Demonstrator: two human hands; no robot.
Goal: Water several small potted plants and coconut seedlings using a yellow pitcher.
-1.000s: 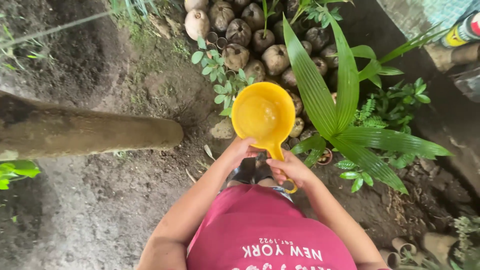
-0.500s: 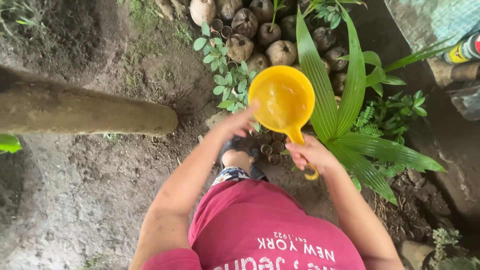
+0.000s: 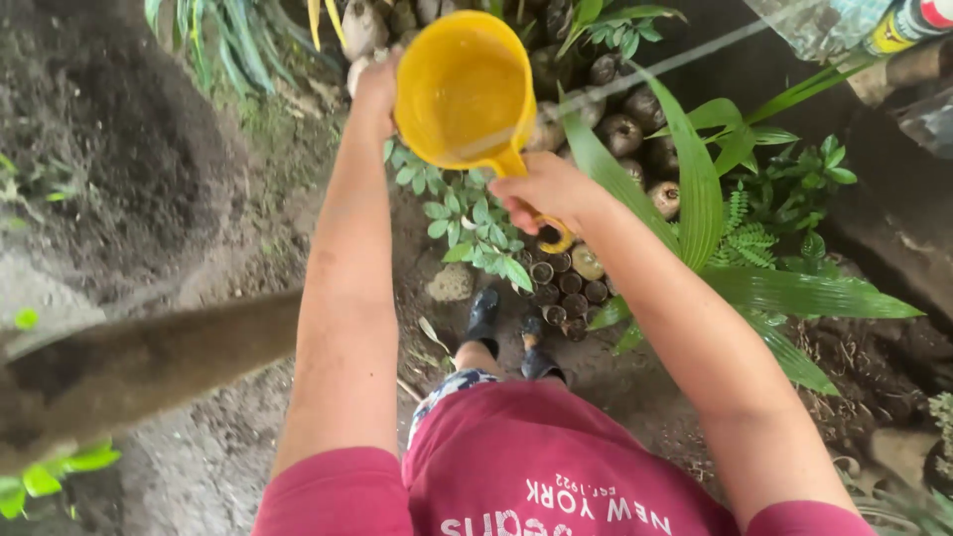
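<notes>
Yellow dipper raised at far centre, above a leafy seedling and a cluster of small round pots. Right hand closed around the dipper's handle, fingers curled and pressed together just below the bowl. Left hand against the bowl's left wall, thumb side touching the rim; spread or closed state of its fingers hidden behind the bowl, cannot tell. Bowl tilted, its open mouth turned toward the camera; inside wet, water level unclear. Coconut husks heaped at far right of the dipper, partly covered by broad palm leaves. Fern just right of the leaves. Dark shoes planted on bare soil near the pots. Thick blurred trunk crossing the near left. Red shirt at the near edge. Grassy clump at far left.
</notes>
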